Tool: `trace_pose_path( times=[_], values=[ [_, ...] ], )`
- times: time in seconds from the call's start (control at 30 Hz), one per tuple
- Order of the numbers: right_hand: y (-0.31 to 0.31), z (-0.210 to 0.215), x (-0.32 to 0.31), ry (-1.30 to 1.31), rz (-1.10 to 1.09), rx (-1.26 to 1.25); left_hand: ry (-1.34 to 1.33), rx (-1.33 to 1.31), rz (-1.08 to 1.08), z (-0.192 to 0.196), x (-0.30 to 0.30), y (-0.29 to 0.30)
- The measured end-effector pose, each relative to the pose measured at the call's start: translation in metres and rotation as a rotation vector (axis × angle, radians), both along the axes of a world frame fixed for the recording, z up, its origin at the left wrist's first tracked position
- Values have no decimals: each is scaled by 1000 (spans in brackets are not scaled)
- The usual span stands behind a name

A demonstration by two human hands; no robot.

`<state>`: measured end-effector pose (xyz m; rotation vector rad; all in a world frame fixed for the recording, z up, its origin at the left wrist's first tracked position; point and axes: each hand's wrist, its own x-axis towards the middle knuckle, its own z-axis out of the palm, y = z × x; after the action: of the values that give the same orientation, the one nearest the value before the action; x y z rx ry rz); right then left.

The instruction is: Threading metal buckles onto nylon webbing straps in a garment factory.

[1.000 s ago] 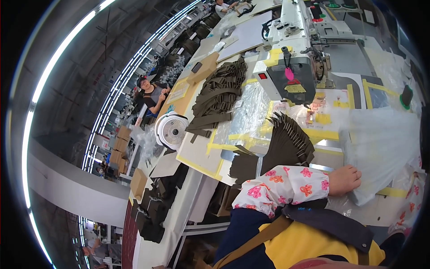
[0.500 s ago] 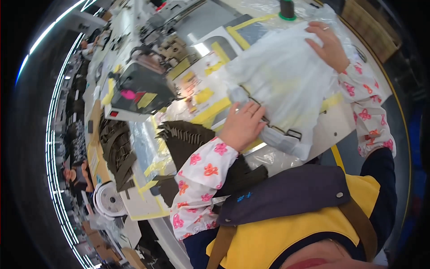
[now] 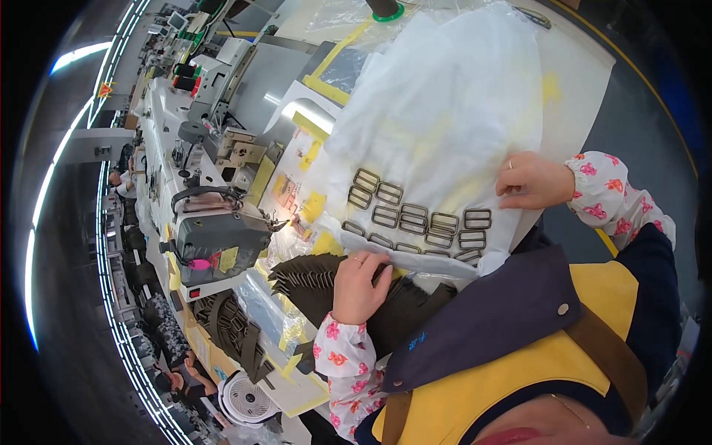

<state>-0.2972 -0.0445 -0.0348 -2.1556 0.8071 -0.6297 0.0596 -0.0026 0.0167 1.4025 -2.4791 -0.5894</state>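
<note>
A thin white plastic sheet or bag (image 3: 445,89) is spread over the table in front of me. Several dark metal slide buckles (image 3: 478,219) lie in loose rows on its near part. My right hand (image 3: 532,182) has its fingers curled at the sheet's right edge, pinching it. At the near left edge, my left hand (image 3: 361,285) is closed, thumb and fingertips on the plastic rim. Beneath and beside that hand sits a fanned stack of dark olive fabric pieces (image 3: 315,276).
Left of the sheet stands a grey sewing machine (image 3: 222,241). Dark straps with buckles (image 3: 230,326) are heaped below it, near a white fan (image 3: 248,397). A thread cone (image 3: 384,9) with a green base is at the far edge. Other people (image 3: 178,380) sit off to the left.
My right hand has come nearer, from the sheet's far right to its near right edge. My left hand has shifted nearer and left. Many buckles, mostly covered before, now show.
</note>
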Motion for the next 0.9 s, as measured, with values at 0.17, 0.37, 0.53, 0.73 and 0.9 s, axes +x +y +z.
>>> trace_pose_path(
  times=[0.17,0.37,0.53,0.73,0.9],
  values=[
    [-7,7,24,21,-97,-120,132,-61,81,-14,-2,-13],
    [-35,24,90,69,-37,-223,291,135,240,-19,5,-15],
    [-69,8,160,268,-2,-302,302,83,208,-23,4,-22],
    [-64,1,169,140,-94,-265,285,-34,184,-24,9,-18],
    [-58,0,168,90,-164,-335,309,-84,173,-29,11,-19]
  ],
)
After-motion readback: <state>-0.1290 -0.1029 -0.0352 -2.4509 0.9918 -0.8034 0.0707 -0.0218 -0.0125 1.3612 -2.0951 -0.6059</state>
